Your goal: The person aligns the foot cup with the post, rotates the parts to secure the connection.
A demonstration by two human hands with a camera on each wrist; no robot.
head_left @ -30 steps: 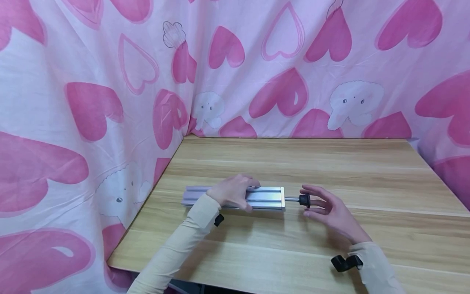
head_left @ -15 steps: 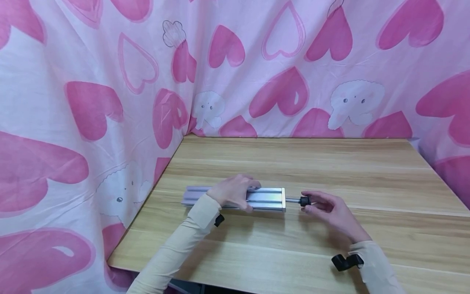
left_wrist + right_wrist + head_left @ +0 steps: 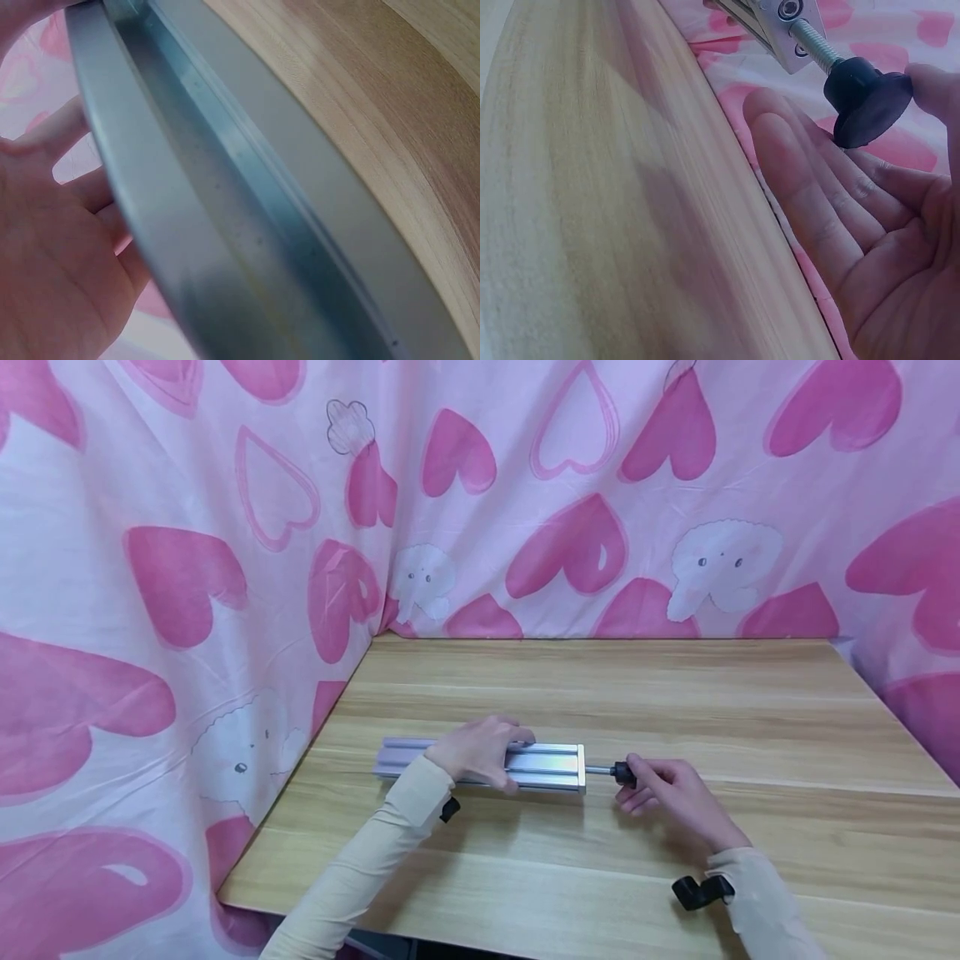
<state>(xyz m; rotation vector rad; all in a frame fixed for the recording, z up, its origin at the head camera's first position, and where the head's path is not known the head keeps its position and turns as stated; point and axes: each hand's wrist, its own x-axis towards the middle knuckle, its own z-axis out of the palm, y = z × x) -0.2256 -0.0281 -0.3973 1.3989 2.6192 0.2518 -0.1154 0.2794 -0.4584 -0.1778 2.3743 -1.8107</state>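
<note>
My left hand (image 3: 476, 752) grips a silver aluminium extrusion profile (image 3: 547, 766) from above, thumb on the near side and fingers on the far side. In the left wrist view, a long groove runs along the profile (image 3: 225, 172). From its right end cap a threaded rod (image 3: 598, 770) sticks out, carrying a black levelling foot (image 3: 624, 773). My right hand (image 3: 678, 793) is at that foot. In the right wrist view, the thumb tip meets the rim of the foot's round base (image 3: 874, 109), while the other fingers (image 3: 780, 150) extend below it, fairly straight.
A wood-grain table (image 3: 600, 693) lies under both hands, with their shadows on it. Pink heart-patterned cloth (image 3: 562, 552) hangs along its back and left edges. A black wrist mount (image 3: 702, 892) is on the right sleeve.
My right thumb and fingers have shifted around the levelling foot, the other fingers dropping below it. The left hand and the profile stay nearly in place.
</note>
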